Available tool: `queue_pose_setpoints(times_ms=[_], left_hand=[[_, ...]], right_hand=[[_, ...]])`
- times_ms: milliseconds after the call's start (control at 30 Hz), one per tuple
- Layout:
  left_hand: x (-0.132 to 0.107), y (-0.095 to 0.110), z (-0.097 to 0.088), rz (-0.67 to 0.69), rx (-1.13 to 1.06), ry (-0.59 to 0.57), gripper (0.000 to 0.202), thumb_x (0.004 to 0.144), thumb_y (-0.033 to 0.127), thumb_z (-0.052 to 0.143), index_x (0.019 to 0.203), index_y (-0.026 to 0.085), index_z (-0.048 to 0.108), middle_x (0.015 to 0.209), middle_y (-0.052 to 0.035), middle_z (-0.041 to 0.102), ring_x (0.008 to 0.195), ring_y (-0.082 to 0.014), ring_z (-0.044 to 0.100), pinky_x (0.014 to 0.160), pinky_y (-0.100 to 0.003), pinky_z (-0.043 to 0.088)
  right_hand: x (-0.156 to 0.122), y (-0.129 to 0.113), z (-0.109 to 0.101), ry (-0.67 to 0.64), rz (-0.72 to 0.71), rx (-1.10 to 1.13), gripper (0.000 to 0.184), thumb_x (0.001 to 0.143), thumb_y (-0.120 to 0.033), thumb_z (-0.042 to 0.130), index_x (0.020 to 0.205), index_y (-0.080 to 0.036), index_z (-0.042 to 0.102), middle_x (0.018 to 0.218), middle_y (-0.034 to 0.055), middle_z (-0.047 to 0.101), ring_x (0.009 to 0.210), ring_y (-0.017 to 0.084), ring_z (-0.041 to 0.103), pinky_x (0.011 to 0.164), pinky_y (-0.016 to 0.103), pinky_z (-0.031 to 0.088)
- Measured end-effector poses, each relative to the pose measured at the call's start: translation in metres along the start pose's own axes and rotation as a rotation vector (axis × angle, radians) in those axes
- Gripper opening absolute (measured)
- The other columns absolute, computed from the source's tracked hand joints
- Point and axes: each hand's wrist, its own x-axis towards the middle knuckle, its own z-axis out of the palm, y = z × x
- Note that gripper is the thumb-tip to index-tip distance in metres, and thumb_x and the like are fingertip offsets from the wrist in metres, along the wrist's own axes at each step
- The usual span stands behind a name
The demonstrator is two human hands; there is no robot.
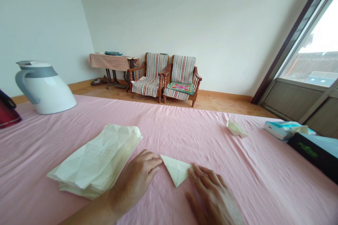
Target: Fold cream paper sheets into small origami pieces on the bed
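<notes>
A pale cream folded paper triangle [176, 169] lies on the pink cloth between my hands, one point toward me and creases on its face. My left hand [141, 171] rests at its left corner, fingers loosely stretched and grasping nothing. On the right corner lie the fingertips of my right hand [210, 188], whose fingers are stretched out, the thumb apart and slightly blurred. Left of my left hand sits a thick stack of creased paper sheets [101, 156]. Farther off to the right is another folded paper piece [236, 128].
A white and grey jug [52, 89] stands at the far left of the pink-covered table [169, 123], near a red object [7, 110]. A tissue pack [280, 130] and a black box [311, 153] lie at right. Two wooden armchairs [151, 74] stand beyond.
</notes>
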Motion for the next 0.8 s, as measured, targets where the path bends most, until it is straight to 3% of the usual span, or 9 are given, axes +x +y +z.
queue_pose_setpoints(times_ms=[267, 467, 667, 800], left_hand=[[-0.016, 0.001, 0.0, -0.002, 0.058, 0.002, 0.042, 0.087, 0.003, 0.048, 0.12, 0.027, 0.058, 0.119, -0.0021, 0.062, 0.111, -0.019, 0.054, 0.098, -0.036, 0.044], [-0.003, 0.002, -0.001, -0.121, -0.034, 0.041, 0.046, 0.081, -0.002, 0.049, 0.119, 0.024, 0.053, 0.113, -0.0036, 0.06, 0.103, -0.0184, 0.056, 0.089, -0.031, 0.047], [0.019, 0.005, -0.006, -0.044, 0.017, -0.095, 0.022, 0.086, 0.001, 0.051, 0.088, 0.019, 0.064, 0.092, -0.0022, 0.06, 0.092, -0.0178, 0.056, 0.08, -0.029, 0.044], [0.025, 0.0, -0.007, 0.088, 0.102, -0.157, 0.021, 0.089, 0.005, 0.052, 0.074, 0.016, 0.061, 0.083, -0.0018, 0.06, 0.086, -0.018, 0.053, 0.078, -0.029, 0.04]], right_hand=[[-0.003, 0.003, 0.002, 0.004, -0.016, -0.007, 0.036, 0.081, -0.027, 0.054, 0.112, -0.012, 0.064, 0.11, 0.0121, 0.07, 0.092, 0.027, 0.067, 0.069, 0.035, 0.056], [-0.003, 0.002, 0.004, 0.016, -0.015, 0.0, 0.034, 0.083, -0.026, 0.051, 0.111, -0.011, 0.064, 0.11, 0.0121, 0.07, 0.092, 0.027, 0.067, 0.068, 0.036, 0.057], [0.0, 0.001, 0.0, 0.014, -0.006, 0.031, 0.033, 0.084, -0.024, 0.05, 0.111, -0.012, 0.063, 0.108, 0.0119, 0.07, 0.091, 0.026, 0.067, 0.068, 0.035, 0.057], [0.0, 0.003, -0.001, 0.015, -0.001, 0.055, 0.033, 0.083, -0.022, 0.05, 0.113, -0.013, 0.062, 0.11, 0.0115, 0.07, 0.093, 0.025, 0.067, 0.07, 0.035, 0.056]])
